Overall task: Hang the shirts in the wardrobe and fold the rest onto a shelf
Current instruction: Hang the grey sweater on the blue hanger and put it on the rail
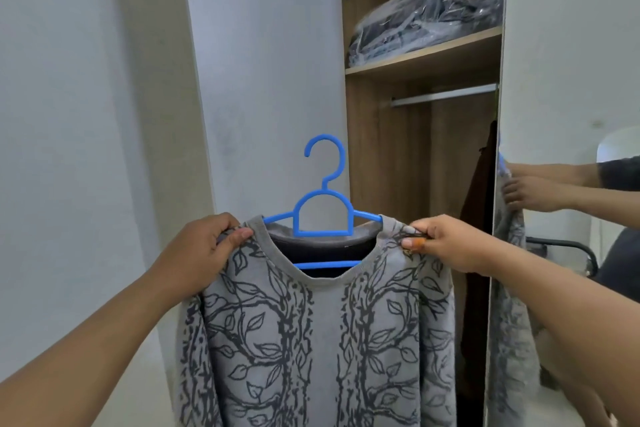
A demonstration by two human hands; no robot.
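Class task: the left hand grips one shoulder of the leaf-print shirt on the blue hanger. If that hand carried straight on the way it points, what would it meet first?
Probably the open white wardrobe door: the left hand points forward and slightly right toward it. Depth is unclear.

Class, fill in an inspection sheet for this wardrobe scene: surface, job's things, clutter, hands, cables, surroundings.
Surface: wooden shelf above a bare metal rail.
Job's things: grey leaf-print shirt on a blue hanger, not yet on the rail.
Clutter: plastic-wrapped dark clothes on the shelf.
Hands: left hand and right hand each pinch a shoulder.
Cables: nothing seen.
Surroundings: open wardrobe doors; the right one is mirrored.
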